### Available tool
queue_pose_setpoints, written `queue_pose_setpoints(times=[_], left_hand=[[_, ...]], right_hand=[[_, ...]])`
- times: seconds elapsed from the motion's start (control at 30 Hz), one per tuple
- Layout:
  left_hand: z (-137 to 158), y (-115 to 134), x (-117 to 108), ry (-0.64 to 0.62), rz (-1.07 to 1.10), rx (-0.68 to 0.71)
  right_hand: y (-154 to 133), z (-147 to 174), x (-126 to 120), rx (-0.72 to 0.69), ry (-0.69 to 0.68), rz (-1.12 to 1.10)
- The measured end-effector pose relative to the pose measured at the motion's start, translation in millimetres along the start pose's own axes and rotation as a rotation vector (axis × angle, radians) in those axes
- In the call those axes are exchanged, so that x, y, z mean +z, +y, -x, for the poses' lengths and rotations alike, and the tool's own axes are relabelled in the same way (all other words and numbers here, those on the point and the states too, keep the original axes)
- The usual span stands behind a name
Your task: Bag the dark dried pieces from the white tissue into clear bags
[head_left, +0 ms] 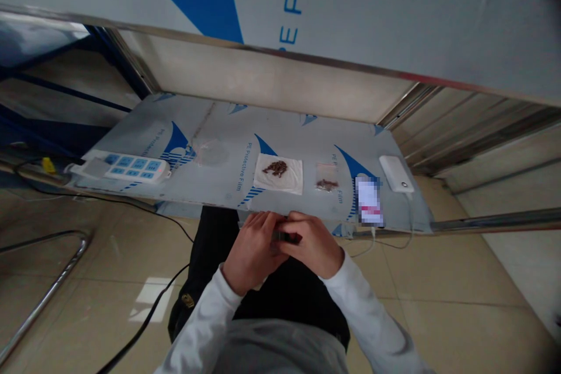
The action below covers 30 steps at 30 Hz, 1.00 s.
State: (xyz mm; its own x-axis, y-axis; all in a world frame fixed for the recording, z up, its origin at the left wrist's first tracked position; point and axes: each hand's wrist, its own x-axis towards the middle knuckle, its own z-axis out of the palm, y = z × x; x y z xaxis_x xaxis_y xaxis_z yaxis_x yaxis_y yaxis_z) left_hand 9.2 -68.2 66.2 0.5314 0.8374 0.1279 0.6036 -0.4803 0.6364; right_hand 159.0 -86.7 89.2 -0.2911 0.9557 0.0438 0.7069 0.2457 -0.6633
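Note:
My left hand (255,250) and my right hand (312,243) meet above my lap at the front edge of the film-covered shelf (210,181). Their fingers are curled and pinched together around a small dark thing, mostly hidden, whose kind I cannot make out. Just beyond them, small dark brown pieces (275,168) lie heaped on a white square sheet (289,184). To the right of that is a small clear plastic bag (326,178) with similar brown pieces in its lower part.
A white power strip (135,168) lies at the left, its black cable (144,321) running down to the floor. On the right are a phone (369,201) and a white power bank (396,174) with a white cord. An upper shelf (372,29) overhangs the back.

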Motion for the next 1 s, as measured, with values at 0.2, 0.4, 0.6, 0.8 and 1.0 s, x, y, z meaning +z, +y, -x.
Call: queue_pose_setpoints(times=[0.2, 0.4, 0.6, 0.8, 1.0], left_hand=[[15.1, -23.4, 3.8, 0.116, 0.065, -0.149], [25.7, -28.5, 7.0, 0.133, 0.181, -0.232], [31.3, -35.2, 9.7, 0.111, 0.238, -0.268], [29.3, -43.1, 12.8, 0.098, 0.256, -0.262], [21.2, -43.2, 12.1, 0.138, 0.258, -0.262]], right_hand=[[49.9, -38.6, 3.7, 0.036, 0.108, -0.144], [129.5, -119.7, 33.3, 0.337, 0.229, 0.173], [147.2, -138.3, 58.1, 0.346, 0.179, 0.298], [145.3, -139.4, 56.2, 0.418, 0.129, 0.397], [140.4, -142.7, 55.8, 0.515, 0.143, 0.450]])
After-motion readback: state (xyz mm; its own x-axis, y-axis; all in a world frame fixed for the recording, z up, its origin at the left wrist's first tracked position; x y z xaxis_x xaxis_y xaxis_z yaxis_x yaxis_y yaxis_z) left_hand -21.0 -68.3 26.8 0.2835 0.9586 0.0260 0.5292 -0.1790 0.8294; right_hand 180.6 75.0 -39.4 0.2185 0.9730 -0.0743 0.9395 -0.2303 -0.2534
